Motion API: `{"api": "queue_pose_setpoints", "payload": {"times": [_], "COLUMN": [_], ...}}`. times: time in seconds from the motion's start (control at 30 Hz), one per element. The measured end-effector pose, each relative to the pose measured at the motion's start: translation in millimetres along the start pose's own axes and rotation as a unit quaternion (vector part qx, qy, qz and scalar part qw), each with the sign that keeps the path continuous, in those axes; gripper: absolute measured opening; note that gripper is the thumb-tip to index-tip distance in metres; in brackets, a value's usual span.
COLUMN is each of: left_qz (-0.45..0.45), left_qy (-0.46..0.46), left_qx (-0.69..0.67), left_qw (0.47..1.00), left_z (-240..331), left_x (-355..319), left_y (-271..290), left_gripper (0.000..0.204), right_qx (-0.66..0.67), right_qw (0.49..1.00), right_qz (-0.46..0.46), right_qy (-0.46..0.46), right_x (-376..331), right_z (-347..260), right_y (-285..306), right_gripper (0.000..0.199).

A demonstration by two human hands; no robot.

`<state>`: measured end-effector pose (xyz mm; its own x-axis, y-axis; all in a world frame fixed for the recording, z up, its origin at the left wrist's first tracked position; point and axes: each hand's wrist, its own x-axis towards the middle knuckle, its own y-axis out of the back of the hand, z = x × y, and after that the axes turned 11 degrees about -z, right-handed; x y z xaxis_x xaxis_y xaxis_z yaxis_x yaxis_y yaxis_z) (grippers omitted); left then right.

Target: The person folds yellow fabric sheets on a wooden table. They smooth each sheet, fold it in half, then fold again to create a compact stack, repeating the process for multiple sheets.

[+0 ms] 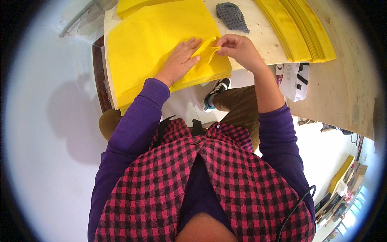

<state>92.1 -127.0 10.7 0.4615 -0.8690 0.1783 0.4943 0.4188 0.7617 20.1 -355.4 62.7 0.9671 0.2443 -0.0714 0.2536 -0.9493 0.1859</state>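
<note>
A broad yellow fabric sheet [149,44] lies over the left part of the wooden table, its near edge hanging past the table's edge. My left hand [179,60] rests flat on it, fingers stretched out and a little apart. At the sheet's right side, my right hand [240,50] pinches a raised, creased flap of the yellow fabric between thumb and forefinger. Whether that flap is one layer or more I cannot tell.
A grey textured cloth [233,17] lies just beyond my right hand. Folded yellow fabric [300,28] is stacked at the right on the pale wooden table [266,46]. A white printed bag [296,82] hangs below the edge. A white wall [48,121] stands at the left.
</note>
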Motion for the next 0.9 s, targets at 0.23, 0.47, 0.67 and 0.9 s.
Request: {"api": "queue_pose_setpoints", "payload": {"times": [0.23,0.47,0.67,0.9], "left_qz": [-0.003,-0.014,-0.012,-0.015], "left_qy": [0.007,0.006,0.007,0.006], "left_qx": [-0.024,-0.04,-0.04,-0.044], "left_qw": [1.0,0.999,0.999,0.999], "left_z": [-1,-2,-3,-2], "left_x": [0,1,1,1], "left_y": [0,2,2,2], "left_gripper": [0.053,0.054,0.055,0.055], "right_qx": [-0.032,-0.044,-0.025,-0.013], "right_qw": [0.999,0.998,0.999,0.999], "right_qz": [0.012,0.021,0.03,0.037], "right_qy": [-0.024,-0.026,-0.028,-0.004], "right_x": [5,8,6,4], "right_z": [-5,-5,1,5], "right_y": [-2,-5,-7,-5], "right_gripper": [0.012,0.014,0.013,0.012]}}
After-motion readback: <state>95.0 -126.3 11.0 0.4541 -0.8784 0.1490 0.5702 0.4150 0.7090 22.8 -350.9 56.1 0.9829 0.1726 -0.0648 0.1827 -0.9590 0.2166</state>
